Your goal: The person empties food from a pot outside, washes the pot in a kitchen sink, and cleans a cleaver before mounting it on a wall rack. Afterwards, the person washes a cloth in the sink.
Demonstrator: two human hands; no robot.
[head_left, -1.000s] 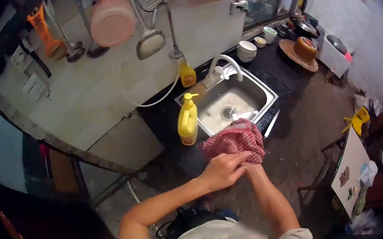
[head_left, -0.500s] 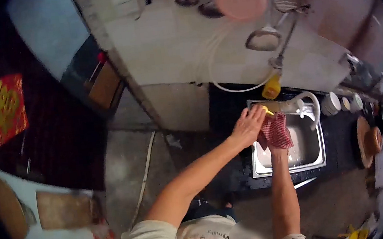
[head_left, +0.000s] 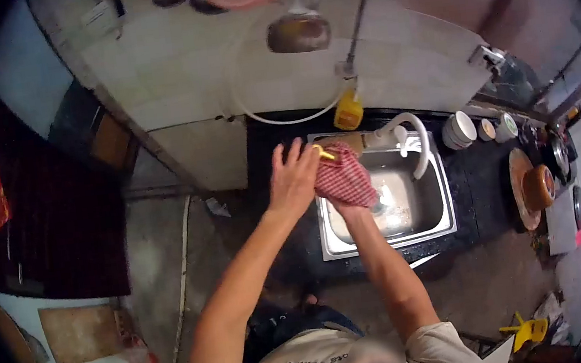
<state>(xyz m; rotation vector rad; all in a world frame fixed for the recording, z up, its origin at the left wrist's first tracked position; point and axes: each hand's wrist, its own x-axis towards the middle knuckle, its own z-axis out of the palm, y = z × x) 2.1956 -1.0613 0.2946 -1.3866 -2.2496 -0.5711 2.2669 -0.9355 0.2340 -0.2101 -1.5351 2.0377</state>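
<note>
A red-and-white checkered cloth [head_left: 345, 181] hangs over the left part of the steel sink [head_left: 446, 217]. My right hand is wrapped in this cloth and gripping it, so its fingers are hidden and only the wrist shows below. From the cloth's upper end sticks a small yellow piece [head_left: 324, 152], its kind unclear. Beside the cloth, on its left, my left hand [head_left: 293, 181] has its fingers stretched out and apart, with its inner side close to the yellow piece. Whether the thumb touches it is hidden.
A white curved faucet [head_left: 420, 138] arches over the sink's right side. Behind the sink stands a yellow bottle [head_left: 348, 112]. Stacked white bowls [head_left: 458, 131] sit on the black counter to the right. A ladle [head_left: 298, 32] hangs on the wall.
The view has swung right, so the sink and wall items appear farther left. My left hand's fingers have spread and lifted. The cloth stays around my right hand.
</note>
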